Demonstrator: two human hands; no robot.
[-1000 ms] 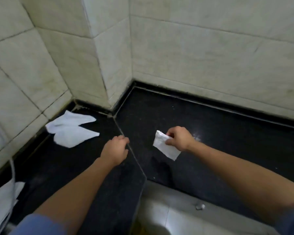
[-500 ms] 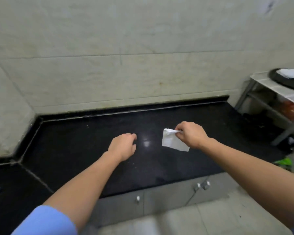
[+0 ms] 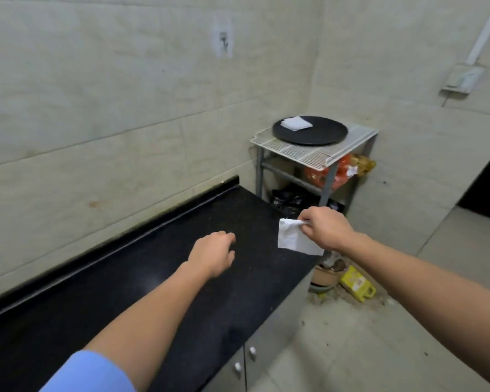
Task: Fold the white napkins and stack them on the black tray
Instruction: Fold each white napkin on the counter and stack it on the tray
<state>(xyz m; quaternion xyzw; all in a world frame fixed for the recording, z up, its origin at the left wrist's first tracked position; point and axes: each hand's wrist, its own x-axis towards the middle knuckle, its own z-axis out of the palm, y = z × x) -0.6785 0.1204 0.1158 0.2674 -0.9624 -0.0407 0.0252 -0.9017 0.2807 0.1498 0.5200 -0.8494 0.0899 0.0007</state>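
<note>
Fingers (image 3: 308,222) of the right hand (image 3: 327,229) pinch the top edge of a folded white napkin (image 3: 294,239), which hangs in the air over the far end of the black counter (image 3: 142,290). Those of the left hand (image 3: 214,254) are loosely curled and hold nothing, the hand over the middle of the counter (whether it touches the surface I cannot tell). Beyond the counter's end a white wire rack (image 3: 309,155) stands in the corner, and on its top shelf lies the round black tray (image 3: 320,135). A small stack of folded napkins (image 3: 296,123) rests on the tray's far left part, well apart from the held one. On the floor beside the rack lies a yellow packet (image 3: 357,283); its print is too small to read.
</note>
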